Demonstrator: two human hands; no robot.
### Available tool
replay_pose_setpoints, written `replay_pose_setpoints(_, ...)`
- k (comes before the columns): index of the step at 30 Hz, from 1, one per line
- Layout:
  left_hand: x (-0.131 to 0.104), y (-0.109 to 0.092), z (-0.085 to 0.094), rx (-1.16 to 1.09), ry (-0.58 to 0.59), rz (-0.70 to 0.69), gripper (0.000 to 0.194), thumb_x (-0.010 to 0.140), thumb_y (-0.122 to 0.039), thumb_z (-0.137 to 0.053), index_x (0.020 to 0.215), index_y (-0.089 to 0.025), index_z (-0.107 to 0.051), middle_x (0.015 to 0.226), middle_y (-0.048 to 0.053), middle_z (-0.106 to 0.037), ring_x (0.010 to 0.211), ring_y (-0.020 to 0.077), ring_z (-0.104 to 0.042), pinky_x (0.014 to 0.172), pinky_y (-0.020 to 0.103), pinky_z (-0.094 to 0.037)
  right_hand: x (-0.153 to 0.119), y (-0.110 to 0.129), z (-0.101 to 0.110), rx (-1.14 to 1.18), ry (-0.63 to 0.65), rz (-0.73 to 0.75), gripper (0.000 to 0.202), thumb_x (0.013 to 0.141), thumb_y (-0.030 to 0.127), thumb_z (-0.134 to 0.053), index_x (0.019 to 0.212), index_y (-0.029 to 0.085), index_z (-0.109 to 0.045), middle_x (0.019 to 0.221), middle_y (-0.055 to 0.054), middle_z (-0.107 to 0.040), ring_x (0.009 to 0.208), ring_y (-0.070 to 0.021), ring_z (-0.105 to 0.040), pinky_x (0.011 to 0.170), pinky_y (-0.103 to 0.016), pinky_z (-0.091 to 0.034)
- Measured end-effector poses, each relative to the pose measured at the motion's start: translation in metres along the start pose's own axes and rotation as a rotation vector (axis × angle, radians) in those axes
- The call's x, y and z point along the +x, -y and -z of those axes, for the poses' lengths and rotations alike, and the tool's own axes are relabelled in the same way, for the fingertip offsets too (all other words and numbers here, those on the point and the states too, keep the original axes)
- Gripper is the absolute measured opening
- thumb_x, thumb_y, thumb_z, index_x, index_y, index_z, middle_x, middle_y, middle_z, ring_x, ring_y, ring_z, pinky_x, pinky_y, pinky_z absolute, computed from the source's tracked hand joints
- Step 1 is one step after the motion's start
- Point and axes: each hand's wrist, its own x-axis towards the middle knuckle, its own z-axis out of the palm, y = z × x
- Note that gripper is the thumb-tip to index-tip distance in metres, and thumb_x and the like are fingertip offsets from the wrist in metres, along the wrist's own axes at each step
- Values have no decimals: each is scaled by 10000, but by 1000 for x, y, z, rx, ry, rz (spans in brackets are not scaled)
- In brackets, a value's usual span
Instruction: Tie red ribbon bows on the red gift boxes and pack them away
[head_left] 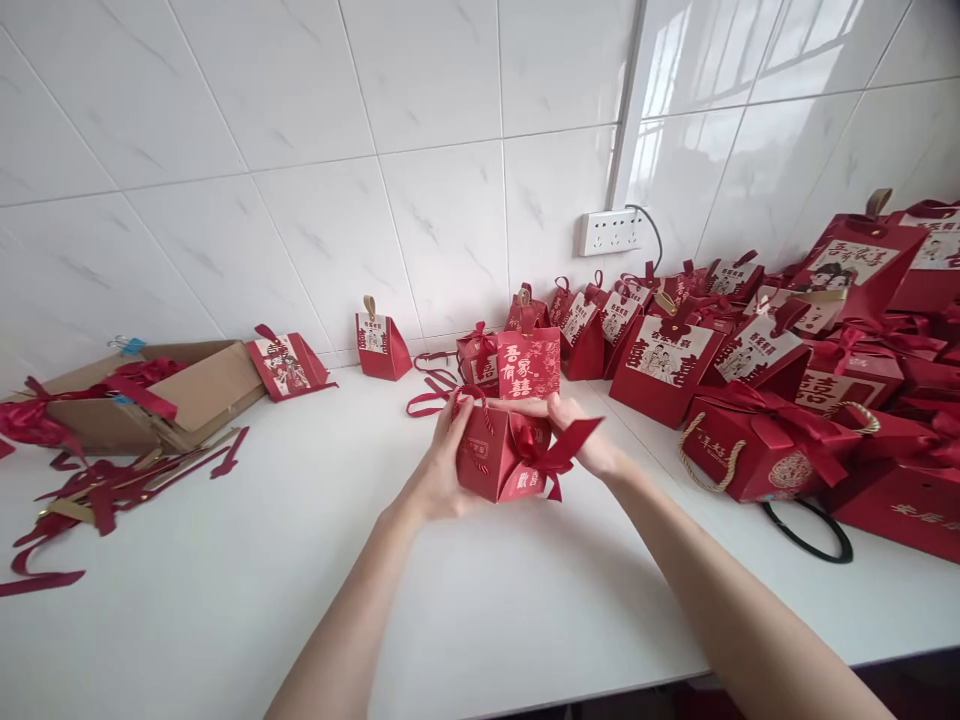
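A small red gift box [480, 455] with a ribbon bow and a twisted cord handle is held between both hands above the white table. My left hand [444, 470] grips its left side, thumb up along the edge and fingers under it. Behind the box, my right hand [585, 440] presses at the upper right side, its fingers partly hidden by the box and bow. Just beyond stands a red card-fronted box [529, 362] with gold lettering. Loose red ribbon [429, 402] lies to the left of it.
An open cardboard box [202, 395] with red ribbons sits at the left, more ribbons [105, 500] beside it. Many red gift boxes [667, 370] crowd the right side. A black loop [810, 540] lies near them. A socket strip [613, 232] is on the tiled wall.
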Motion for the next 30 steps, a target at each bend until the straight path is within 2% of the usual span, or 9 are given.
replay_pose_setpoints(2, 0, 2, -8, -71, -42, -18, 1037, 607, -372, -766, 1408, -296, -112, 1446, 136, -223, 1334, 336, -256, 1083, 510, -278, 1, -1, 0, 134, -6, 13, 591, 843, 630, -314, 1119, 227, -646, 1118, -62, -641, 1108, -278, -536, 976, -437, -382)
replay_pose_setpoints(6, 4, -1, -25, -375, -241, 69, 984, 633, -441, -737, 1364, -291, -94, 1390, 150, -314, 1231, 302, -423, 985, 451, -421, 9, -18, 2, 277, -363, -24, 470, 801, 571, -482, 1118, 256, -627, 1252, -47, -564, 1202, -273, -464, 985, -443, -386)
replay_pose_setpoints(9, 8, -5, -31, -470, -345, 79, 957, 668, -488, -697, 1342, -291, -46, 1358, 150, -347, 1180, 278, -469, 949, 430, -448, 11, -27, 0, 299, -288, -104, 438, 812, 555, -489, 1147, 290, -587, 1282, -38, -539, 1196, -261, -471, 956, -453, -414)
replay_pose_setpoints(12, 7, -1, -27, -366, -330, 173, 904, 653, -461, -712, 1317, -288, -123, 1321, 135, -352, 1205, 292, -426, 983, 477, -405, 9, -24, -10, 324, -99, -140, 464, 820, 558, -482, 1180, 273, -554, 1225, -59, -579, 1118, -256, -538, 914, -446, -456)
replay_pose_setpoints(16, 4, 10, -15, -176, -297, 253, 751, 581, -343, -761, 1215, -253, -368, 1289, 112, -328, 1263, 322, -314, 1041, 493, -326, 5, -20, -21, 153, -37, -143, 534, 787, 468, -583, 1269, 270, -468, 1263, -67, -544, 1156, -248, -508, 911, -405, -467)
replay_pose_setpoints(22, 2, 8, 1, -442, -44, 387, 748, 584, -189, -620, 1266, -228, -314, 1185, 83, -484, 1065, 254, -503, 843, 366, -461, 7, -35, -23, 10, -89, -183, 581, 762, 329, -616, 1296, 274, -394, 1268, -73, -522, 1150, -236, -502, 861, -398, -508)
replay_pose_setpoints(25, 4, 11, 12, -497, 0, 473, 706, 516, -161, -545, 1208, -221, -417, 1150, 57, -535, 1046, 261, -510, 784, 336, -468, 8, -37, -21, 60, -88, -227, 571, 766, 310, -604, 1292, 294, -383, 1239, -63, -533, 1129, -223, -517, 826, -381, -533)
replay_pose_setpoints(27, 7, 14, 20, -536, -75, 473, 624, 496, -175, -502, 1119, -200, -514, 1148, 53, -556, 1099, 274, -482, 812, 341, -461, 9, -35, -21, 97, -88, -256, 571, 760, 287, -605, 1284, 285, -378, 1188, -61, -556, 1074, -206, -549, 825, -382, -537)
replay_pose_setpoints(30, 10, 18, 27, -558, -402, 507, 486, 557, -237, -504, 1034, -191, -583, 1184, 63, -552, 1148, 275, -460, 803, 340, -468, 10, -34, -23, 127, -123, -289, 546, 750, 263, -614, 1252, 257, -398, 1095, -51, -583, 984, -183, -586, 861, -396, -527)
